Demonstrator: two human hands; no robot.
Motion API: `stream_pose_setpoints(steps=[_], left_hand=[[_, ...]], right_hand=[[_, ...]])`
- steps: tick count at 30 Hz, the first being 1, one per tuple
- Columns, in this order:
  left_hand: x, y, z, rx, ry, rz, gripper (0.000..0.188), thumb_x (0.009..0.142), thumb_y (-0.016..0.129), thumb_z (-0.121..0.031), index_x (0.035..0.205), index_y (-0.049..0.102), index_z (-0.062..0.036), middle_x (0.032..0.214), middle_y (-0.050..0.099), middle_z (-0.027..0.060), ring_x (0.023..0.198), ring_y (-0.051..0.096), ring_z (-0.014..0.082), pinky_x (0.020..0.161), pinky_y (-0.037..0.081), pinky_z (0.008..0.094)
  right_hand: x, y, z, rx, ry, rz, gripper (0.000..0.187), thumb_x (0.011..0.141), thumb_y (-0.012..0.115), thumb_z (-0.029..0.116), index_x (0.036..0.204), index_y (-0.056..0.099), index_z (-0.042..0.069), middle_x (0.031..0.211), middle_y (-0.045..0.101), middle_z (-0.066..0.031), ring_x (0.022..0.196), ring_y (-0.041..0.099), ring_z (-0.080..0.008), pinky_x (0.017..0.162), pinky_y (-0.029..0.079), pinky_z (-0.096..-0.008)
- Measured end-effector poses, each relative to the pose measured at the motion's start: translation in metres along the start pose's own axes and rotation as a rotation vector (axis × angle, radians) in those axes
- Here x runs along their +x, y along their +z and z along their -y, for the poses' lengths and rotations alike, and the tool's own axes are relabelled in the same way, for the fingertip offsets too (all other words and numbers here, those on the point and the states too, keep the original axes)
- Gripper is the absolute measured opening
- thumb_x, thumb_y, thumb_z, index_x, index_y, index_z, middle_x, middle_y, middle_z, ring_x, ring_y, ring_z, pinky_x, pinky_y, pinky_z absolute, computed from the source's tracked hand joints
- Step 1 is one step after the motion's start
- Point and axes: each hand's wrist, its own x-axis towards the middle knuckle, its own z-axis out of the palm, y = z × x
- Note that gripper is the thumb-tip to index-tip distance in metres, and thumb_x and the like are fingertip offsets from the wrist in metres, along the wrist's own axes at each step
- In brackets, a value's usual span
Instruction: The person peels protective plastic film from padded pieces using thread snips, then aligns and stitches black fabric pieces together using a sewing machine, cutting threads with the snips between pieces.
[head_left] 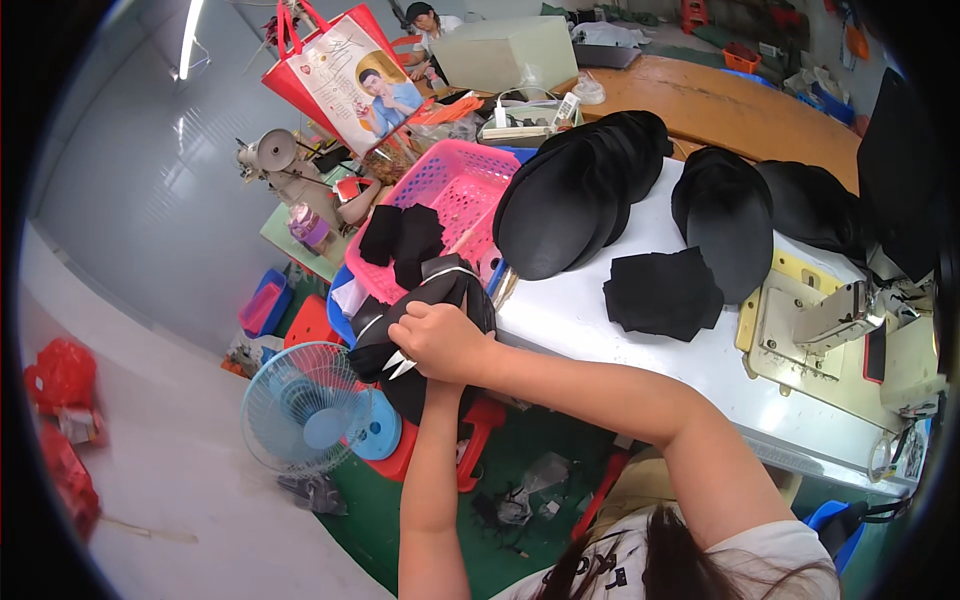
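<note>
My right hand [437, 342] is closed, and the pale pointed blades of small snips [400, 364] stick out below its fingers. Crossing under it comes my left forearm, so my left hand [447, 380] is mostly hidden and its fingers do not show. Both hands are at a dark bundle of black fabric [455, 290] with a light edge strip, by the near end of a pink plastic basket [465, 185]. Folded black cloth pieces [405, 238] lie in that basket.
Stacks of black rounded pieces [560, 215] and flat black cloth [662, 292] lie on the white table [560, 325]. A sewing machine [830, 320] stands at right. Below left are a blue fan [318, 420] and red stool [480, 440]. Another person [430, 25] sits far back.
</note>
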Motion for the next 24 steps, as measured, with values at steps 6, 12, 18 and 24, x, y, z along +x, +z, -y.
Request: stream_pose_setpoints(steps=[6,12,18,24], left_hand=[[0.003,-0.007,-0.016,0.013,-0.022,0.051,0.066,0.084,0.066,-0.036,0.139,0.041,-0.0066,0.135,0.047,0.0128,0.131,0.04,0.0333,0.104,0.035,0.0578],[0.007,-0.009,-0.023,0.111,-0.045,0.09,0.076,0.077,0.072,-0.038,0.139,0.041,-0.0062,0.136,0.044,0.016,0.132,0.036,0.0384,0.101,0.03,0.067],[0.006,0.005,-0.023,-0.266,-0.054,-0.096,0.066,0.087,0.066,-0.033,0.14,0.04,-0.003,0.142,0.044,0.013,0.13,0.044,0.0316,0.109,0.033,0.0447],[-0.002,0.018,-0.027,-0.266,-0.06,-0.15,0.064,0.086,0.067,-0.032,0.137,0.043,-0.0024,0.14,0.047,0.0146,0.128,0.046,0.0319,0.107,0.036,0.0438]], right_hand=[[0.049,-0.023,-0.03,0.005,0.203,-0.099,0.014,0.062,0.068,0.009,0.073,0.061,0.005,0.067,0.06,-0.0124,0.074,0.062,-0.0302,0.058,0.052,-0.043],[0.047,-0.034,-0.034,-0.004,0.232,-0.028,0.016,0.064,0.071,0.012,0.075,0.061,0.007,0.071,0.063,-0.0087,0.074,0.062,-0.0276,0.059,0.052,-0.0397],[0.023,-0.045,-0.015,-0.015,0.086,-0.022,0.016,0.063,0.068,0.01,0.075,0.057,0.007,0.071,0.062,-0.0058,0.073,0.06,-0.0248,0.057,0.051,-0.0373],[0.01,-0.057,0.002,-0.025,0.004,-0.032,0.017,0.063,0.066,0.01,0.075,0.054,0.006,0.071,0.059,-0.0068,0.073,0.06,-0.0245,0.059,0.05,-0.0364]])
